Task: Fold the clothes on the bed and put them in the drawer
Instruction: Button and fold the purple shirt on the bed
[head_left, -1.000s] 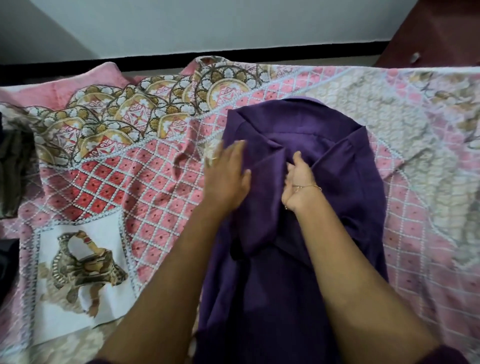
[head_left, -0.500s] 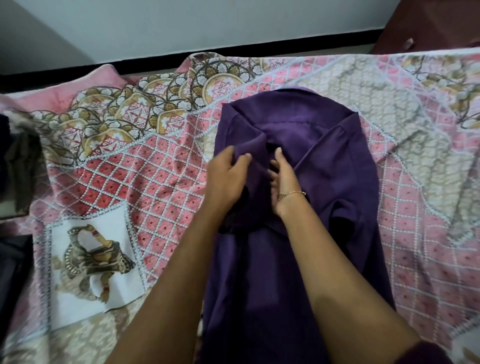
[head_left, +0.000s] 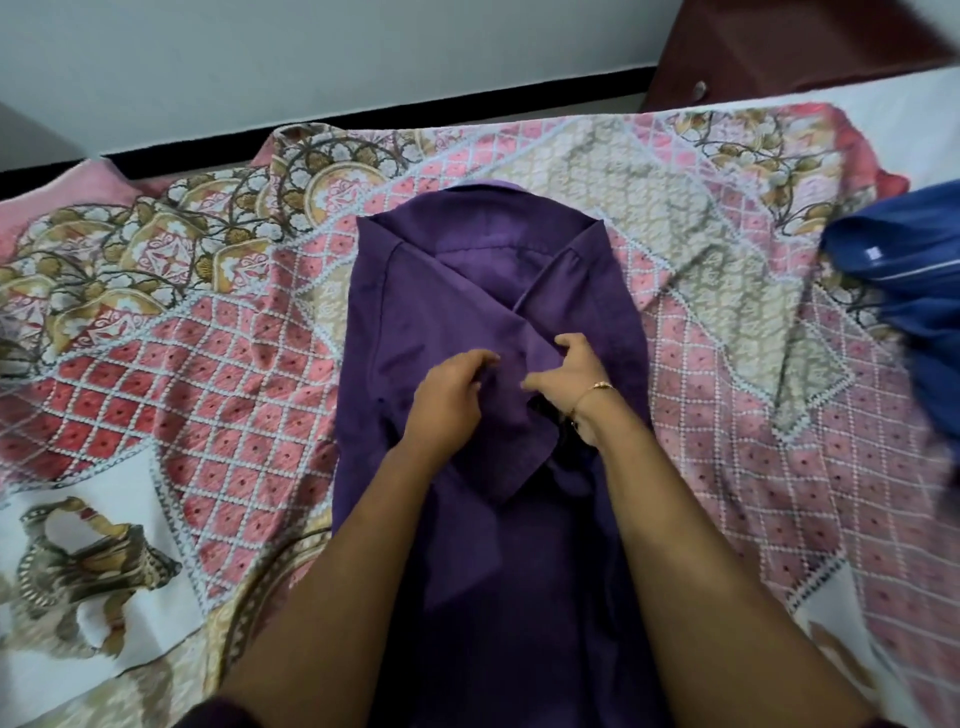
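Purple garment (head_left: 493, 291) lies lengthwise mid-bed, both sleeves folded across its centre, collar toward the far edge. Left hand (head_left: 447, 395) and right hand (head_left: 569, 382) pinch the crossed sleeves.

Purple shirt (head_left: 467, 545) flat on bed (head_left: 208, 364); left hand (head_left: 447, 400) and right hand (head_left: 569, 382) pinch its folded sleeve; blue garment (head_left: 904, 291) far right.

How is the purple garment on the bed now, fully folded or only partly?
Partly folded. Both sides of the purple garment cross over its middle, where the left hand and right hand hold them; its lower part still lies long.
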